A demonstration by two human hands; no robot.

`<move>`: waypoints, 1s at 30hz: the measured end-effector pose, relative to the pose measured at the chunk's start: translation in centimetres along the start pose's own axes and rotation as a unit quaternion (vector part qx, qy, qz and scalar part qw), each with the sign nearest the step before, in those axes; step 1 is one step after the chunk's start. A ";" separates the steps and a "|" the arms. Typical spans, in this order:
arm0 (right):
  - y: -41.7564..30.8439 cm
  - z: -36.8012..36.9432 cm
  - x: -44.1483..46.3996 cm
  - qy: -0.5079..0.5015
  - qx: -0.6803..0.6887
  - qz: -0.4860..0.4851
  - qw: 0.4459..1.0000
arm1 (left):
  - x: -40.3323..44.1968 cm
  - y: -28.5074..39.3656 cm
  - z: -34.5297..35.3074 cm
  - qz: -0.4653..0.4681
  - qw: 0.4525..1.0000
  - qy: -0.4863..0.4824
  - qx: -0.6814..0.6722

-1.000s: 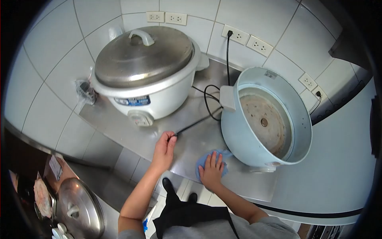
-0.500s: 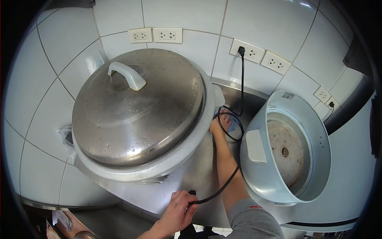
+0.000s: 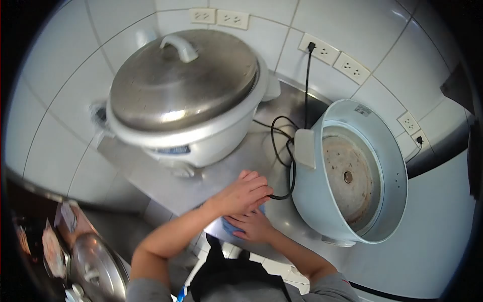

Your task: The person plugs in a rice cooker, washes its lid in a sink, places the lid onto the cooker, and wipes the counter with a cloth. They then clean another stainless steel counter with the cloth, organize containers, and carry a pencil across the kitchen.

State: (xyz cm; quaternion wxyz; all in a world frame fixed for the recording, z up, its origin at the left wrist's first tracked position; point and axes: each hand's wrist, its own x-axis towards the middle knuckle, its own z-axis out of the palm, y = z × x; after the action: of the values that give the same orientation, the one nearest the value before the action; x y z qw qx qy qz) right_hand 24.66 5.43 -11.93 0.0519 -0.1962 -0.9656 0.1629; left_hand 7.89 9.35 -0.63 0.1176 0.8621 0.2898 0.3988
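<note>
My left hand is closed on a black power cord, just above the front part of the steel counter. Below it, my right hand presses a blue cloth against the counter near its front edge, fingers bent over the cloth. The cord loops back over the metal and passes behind the open rice cooker body, which leans on its side at the right. A large white rice cooker with a steel lid stands behind my hands to the left.
Wall outlets line the tiles; a black plug sits in one. A pale surface extends to the right. At lower left are a lidded metal pot and trays of food.
My right hand has drawn the blue cloth from between the cookers to the counter's front. My left hand, still gripping the cord, has moved up and right. The view has tilted down.
</note>
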 end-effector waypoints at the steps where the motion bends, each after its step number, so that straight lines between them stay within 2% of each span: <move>1: -0.5 -0.6 -2.6 -0.003 -0.015 -0.014 1.000 | -0.8 -0.3 0.7 0.009 0.998 -0.053 0.013; 4: -0.6 -2.1 -12.1 -0.016 -0.059 0.098 0.993 | -3.4 -1.3 2.8 0.026 0.991 -0.120 0.050; 7: -0.6 -1.8 -22.6 -0.008 -0.094 0.238 0.967 | -5.9 -3.7 6.1 -0.018 0.978 -0.174 0.113; 8: 0.1 0.2 -27.0 0.059 -0.062 0.256 0.963 | -7.0 -4.6 7.5 -0.057 0.976 -0.144 0.154; 10: -0.3 2.9 -32.2 0.090 -0.176 0.399 0.895 | -7.8 -4.6 9.7 -0.166 0.960 -0.047 0.220; 12: -2.0 4.5 -30.3 0.070 -0.245 0.535 0.805 | -8.0 -2.2 10.9 -0.275 0.935 0.054 0.215; 13: -3.1 4.6 -27.5 0.043 -0.214 0.572 0.791 | -7.9 -0.1 10.2 -0.316 0.925 0.091 0.188; 15: -5.4 4.3 -19.5 -0.010 -0.154 0.647 0.747 | -9.6 3.4 8.1 -0.335 0.934 0.115 0.034; 17: -7.9 4.9 -11.5 0.011 -0.161 0.505 0.848 | -12.9 5.8 4.6 -0.335 0.938 0.085 -0.042; 19: -10.2 3.6 -1.8 -0.011 -0.089 0.358 0.929 | -17.0 6.9 0.2 -0.324 0.926 0.097 -0.168; 20: -10.5 4.1 3.1 -0.011 -0.080 0.263 0.961 | -18.8 7.7 -2.1 -0.363 0.904 0.119 -0.190; 21: -10.4 5.7 8.1 -0.005 -0.100 0.217 0.971 | -20.5 8.3 -4.3 -0.401 0.880 0.141 -0.211; 22: -10.6 6.8 13.2 0.002 -0.119 0.169 0.978 | -22.2 8.5 -6.1 -0.408 0.880 0.181 -0.160; 24: -12.7 6.3 24.7 0.066 -0.038 0.151 0.986 | -25.3 9.0 -9.2 -0.432 0.861 0.250 -0.099; 26: -13.2 8.0 34.9 0.092 -0.064 0.161 0.980 | -27.9 9.3 -11.8 -0.464 0.826 0.310 -0.078; 30: -15.6 9.7 50.7 0.108 -0.056 0.159 0.980 | -32.2 10.4 -13.0 -0.531 0.772 0.343 -0.069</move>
State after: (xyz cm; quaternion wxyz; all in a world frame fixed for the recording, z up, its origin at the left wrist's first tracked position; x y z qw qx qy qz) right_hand -29.09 9.05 -14.04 0.1179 -0.3662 -0.9183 0.0930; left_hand -14.27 -18.56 -7.57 0.2627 0.3669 0.6942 0.5608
